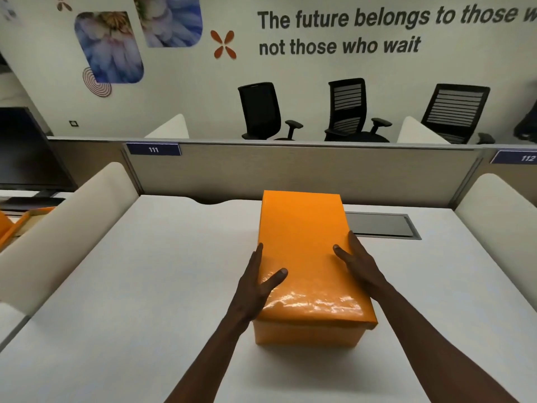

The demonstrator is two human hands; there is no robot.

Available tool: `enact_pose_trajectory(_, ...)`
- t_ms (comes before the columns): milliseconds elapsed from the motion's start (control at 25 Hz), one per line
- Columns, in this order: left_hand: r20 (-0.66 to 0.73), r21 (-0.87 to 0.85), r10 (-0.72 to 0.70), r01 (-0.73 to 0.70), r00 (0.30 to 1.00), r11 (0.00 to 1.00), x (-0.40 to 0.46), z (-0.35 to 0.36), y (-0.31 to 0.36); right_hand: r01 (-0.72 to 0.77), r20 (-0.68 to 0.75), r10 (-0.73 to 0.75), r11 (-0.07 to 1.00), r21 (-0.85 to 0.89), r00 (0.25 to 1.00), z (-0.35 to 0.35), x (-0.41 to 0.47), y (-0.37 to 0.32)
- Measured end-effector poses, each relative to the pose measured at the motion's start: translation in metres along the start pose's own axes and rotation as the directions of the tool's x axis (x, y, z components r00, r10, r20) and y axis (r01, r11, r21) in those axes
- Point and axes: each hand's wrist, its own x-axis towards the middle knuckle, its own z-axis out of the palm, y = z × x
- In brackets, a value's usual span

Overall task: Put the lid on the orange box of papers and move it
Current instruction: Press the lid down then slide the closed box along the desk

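Both hands, left [255,282] and right [359,261], clasp the lidded orange box [305,257]; grey hatch [380,225] just beyond.

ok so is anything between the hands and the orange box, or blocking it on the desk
Nothing visible. The left hand and right hand already press against the long sides of the lidded glossy orange box. The white desk around it is bare, apart from a flush grey cable hatch behind it to the right.

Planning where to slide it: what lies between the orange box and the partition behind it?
In the head view, only bare white desk lies between the box and the partition; the grey hatch sits off to the right.
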Motion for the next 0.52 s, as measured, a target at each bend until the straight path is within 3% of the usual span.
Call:
enact_pose_trajectory(200, -0.026, 0.171, -0.001, 0.005, 1.0, 0.985, 0.011, 0.006, -0.015, 0.087, 0.008, -0.089, 0.958, -0.272, 0.996, 0.003, 0.007, 0.005)
enact_pose_trajectory(400, -0.053, 0.325, 0.047, -0.027, 0.997, 0.945, 0.019, 0.015, -0.03, 0.106, -0.007, -0.115, 0.935, -0.339, 0.993, 0.003, 0.008, 0.014)
enact_pose_trajectory(520, -0.048, 0.37, 0.054, -0.033, 0.997, 0.928, 0.021, 0.016, -0.038, 0.085, -0.018, -0.107, 0.868, -0.489, 0.994, 0.003, 0.014, 0.013)
